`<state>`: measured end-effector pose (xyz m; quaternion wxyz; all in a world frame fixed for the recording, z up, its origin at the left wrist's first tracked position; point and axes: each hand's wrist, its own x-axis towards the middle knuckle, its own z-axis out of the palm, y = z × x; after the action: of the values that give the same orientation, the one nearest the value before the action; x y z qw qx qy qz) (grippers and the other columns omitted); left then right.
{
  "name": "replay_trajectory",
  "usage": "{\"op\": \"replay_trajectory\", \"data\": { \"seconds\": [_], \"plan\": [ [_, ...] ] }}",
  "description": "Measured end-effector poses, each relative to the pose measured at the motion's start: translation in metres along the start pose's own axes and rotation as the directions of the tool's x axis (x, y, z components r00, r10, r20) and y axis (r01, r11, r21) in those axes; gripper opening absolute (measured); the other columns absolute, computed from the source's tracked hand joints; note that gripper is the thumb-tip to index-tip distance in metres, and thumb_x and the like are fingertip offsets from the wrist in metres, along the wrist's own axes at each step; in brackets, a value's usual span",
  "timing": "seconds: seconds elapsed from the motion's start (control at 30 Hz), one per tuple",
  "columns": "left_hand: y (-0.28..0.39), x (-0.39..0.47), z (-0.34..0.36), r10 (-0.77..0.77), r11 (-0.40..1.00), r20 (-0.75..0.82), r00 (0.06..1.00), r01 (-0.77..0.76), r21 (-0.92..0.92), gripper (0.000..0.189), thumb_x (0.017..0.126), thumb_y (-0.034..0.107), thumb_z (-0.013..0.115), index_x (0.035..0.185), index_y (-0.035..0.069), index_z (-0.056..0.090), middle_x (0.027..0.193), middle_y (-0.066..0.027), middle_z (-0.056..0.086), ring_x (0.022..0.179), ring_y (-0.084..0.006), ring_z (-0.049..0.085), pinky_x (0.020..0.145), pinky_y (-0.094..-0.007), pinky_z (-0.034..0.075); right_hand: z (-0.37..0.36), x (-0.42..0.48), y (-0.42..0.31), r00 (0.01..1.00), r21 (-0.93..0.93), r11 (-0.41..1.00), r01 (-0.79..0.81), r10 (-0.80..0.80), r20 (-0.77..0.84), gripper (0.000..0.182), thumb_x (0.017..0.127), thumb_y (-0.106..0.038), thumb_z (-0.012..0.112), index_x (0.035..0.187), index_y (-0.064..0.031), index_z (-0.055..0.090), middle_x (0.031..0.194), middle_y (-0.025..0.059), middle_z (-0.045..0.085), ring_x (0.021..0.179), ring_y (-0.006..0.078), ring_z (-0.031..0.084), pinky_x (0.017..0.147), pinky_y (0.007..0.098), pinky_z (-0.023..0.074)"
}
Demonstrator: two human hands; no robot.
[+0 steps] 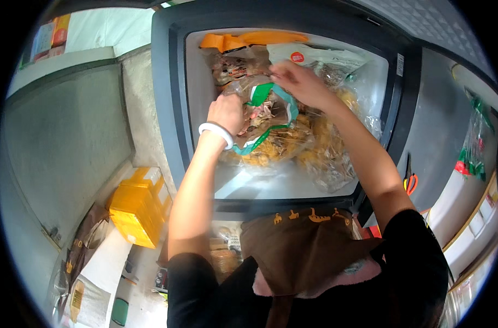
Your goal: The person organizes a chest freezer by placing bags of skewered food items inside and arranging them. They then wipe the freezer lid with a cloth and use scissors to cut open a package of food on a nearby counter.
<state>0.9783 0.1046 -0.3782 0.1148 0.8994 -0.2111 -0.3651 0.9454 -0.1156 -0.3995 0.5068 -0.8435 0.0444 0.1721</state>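
A chest freezer [164, 88] stands uncovered before me, with bagged food inside. My left hand [227, 113], a white bangle on its wrist, is closed at the left edge of a clear plastic bag [255, 144] with a green and white rim. The bag's mouth gapes, showing pinkish pieces of food [261, 115] within. My right hand [300, 82] is blurred above the bag's far right edge; whether its fingers hold anything is unclear. Clear bags of yellowish food [329, 141] lie to the right and beneath.
An orange plastic bag [253, 39] and a white printed bag [318, 55] lie along the freezer's far wall. Orange-handled scissors [411, 182] are by the freezer's right side. A box wrapped in yellow tape [138, 207] sits at the left.
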Motion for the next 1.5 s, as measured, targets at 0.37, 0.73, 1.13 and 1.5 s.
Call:
{"op": "replay_trajectory", "data": {
  "seconds": [0.37,0.73,1.13,1.5],
  "plan": [
    [0.005,-0.055,-0.013,0.012,0.969,-0.728,0.685,-0.187,-0.16,0.028,0.088,0.003,0.055,0.114,0.007,0.063,0.107,-0.0148,0.065,0.093,-0.0264,0.065,0.075,-0.0344,0.053,0.042,0.043,0.007,0.992,-0.314,0.945,0.093,-0.06,0.113,0.035,0.089,-0.033,0.059,0.116,-0.0116,0.059,0.094,0.0146,0.067,0.088,0.0374,0.062,0.077,0.0462,0.0486],
    [0.007,0.069,-0.041,0.226,0.962,-0.677,0.7,-0.051,0.269,0.035,0.08,0.009,0.061,0.115,0.011,0.059,0.113,-0.0107,0.06,0.106,-0.0349,0.055,0.085,-0.046,0.048,0.067,-0.003,0.013,0.898,-0.51,0.78,0.362,-0.439,-0.033,0.016,0.074,-0.01,0.058,0.09,-0.0066,0.059,0.08,0.012,0.065,0.076,0.0308,0.066,0.063,0.0392,0.0535],
    [-0.004,0.026,0.005,0.446,0.839,-0.379,0.811,-0.232,0.491,0.015,0.077,0.014,0.056,0.089,0.013,0.064,0.093,-0.0051,0.064,0.099,-0.0222,0.061,0.095,-0.0419,0.039,0.06,-0.029,0.003,0.895,-0.542,0.751,0.378,-0.446,0.007,0.011,0.073,-0.012,0.06,0.084,-0.0095,0.058,0.076,0.0061,0.061,0.079,0.0231,0.063,0.067,0.0335,0.0525],
    [0.009,0.009,-0.043,0.401,0.872,-0.515,0.758,-0.145,0.467,0.011,0.077,0.008,0.054,0.081,0.016,0.06,0.074,-0.0008,0.061,0.082,-0.0181,0.063,0.093,-0.0455,0.037,0.05,-0.024,-0.002,0.878,-0.601,0.673,0.431,-0.468,0.105,0.015,0.072,-0.011,0.06,0.087,-0.01,0.059,0.078,0.0032,0.06,0.081,0.0202,0.062,0.065,0.0319,0.0529]
  ]
}}
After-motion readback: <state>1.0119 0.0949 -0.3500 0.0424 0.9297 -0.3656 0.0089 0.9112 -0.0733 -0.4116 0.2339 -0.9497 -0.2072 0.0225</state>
